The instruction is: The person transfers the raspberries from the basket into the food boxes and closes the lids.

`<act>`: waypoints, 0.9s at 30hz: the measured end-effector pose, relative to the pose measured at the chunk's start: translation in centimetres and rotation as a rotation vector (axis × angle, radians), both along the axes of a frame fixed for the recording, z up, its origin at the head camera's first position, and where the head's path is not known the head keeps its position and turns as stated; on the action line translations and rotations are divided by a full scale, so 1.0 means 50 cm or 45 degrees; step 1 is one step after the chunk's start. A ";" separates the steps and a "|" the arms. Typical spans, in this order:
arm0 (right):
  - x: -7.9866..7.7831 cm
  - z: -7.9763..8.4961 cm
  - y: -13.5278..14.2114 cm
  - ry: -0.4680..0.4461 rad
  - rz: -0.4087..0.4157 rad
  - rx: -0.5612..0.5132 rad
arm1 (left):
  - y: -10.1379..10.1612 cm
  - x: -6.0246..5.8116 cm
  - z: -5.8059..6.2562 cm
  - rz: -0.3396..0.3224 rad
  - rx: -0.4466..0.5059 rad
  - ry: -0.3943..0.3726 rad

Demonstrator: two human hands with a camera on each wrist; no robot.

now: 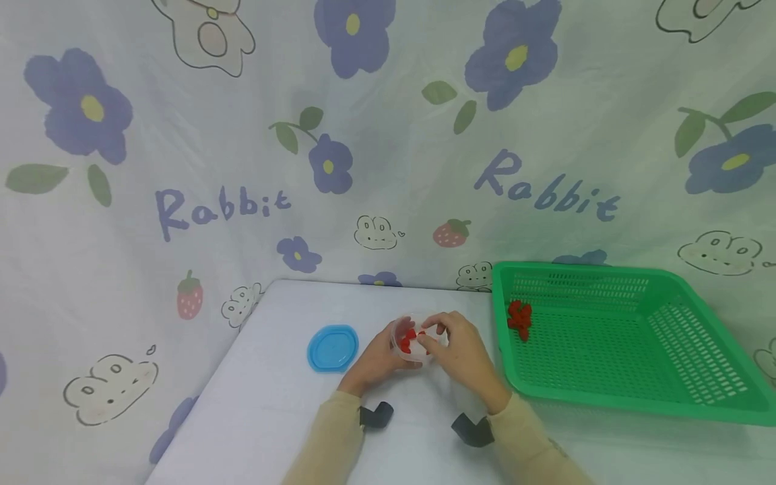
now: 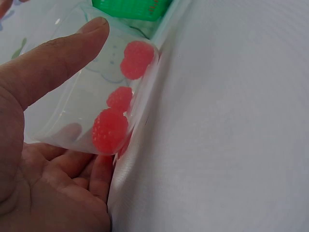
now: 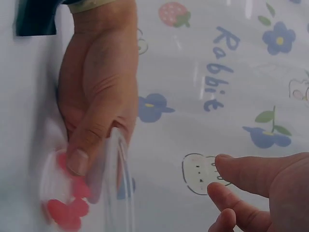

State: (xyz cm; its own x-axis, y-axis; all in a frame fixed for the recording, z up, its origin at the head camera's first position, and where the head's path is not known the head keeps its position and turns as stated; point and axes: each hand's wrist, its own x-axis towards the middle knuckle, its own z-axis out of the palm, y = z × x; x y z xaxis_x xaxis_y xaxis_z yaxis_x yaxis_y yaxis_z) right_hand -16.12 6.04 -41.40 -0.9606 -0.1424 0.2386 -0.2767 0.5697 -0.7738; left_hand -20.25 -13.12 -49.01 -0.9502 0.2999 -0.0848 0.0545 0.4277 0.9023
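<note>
My left hand holds a clear plastic tub near the middle of the table, its thumb along one side and its fingers beneath and around the other. Several red raspberries lie at the bottom of the tub and show through its wall. Over the tub's mouth is my right hand. In the right wrist view, its thumb and fingers stand apart with nothing between them. A blue lid lies on the table to the left of the left hand.
To the right stands a large green basket with slotted walls. A small cluster of red berries sits in its left back corner. Behind the white table hangs a patterned cloth.
</note>
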 end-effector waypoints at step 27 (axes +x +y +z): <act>-0.022 0.094 0.162 0.124 -0.040 0.102 | -0.004 0.002 -0.002 -0.039 -0.014 -0.006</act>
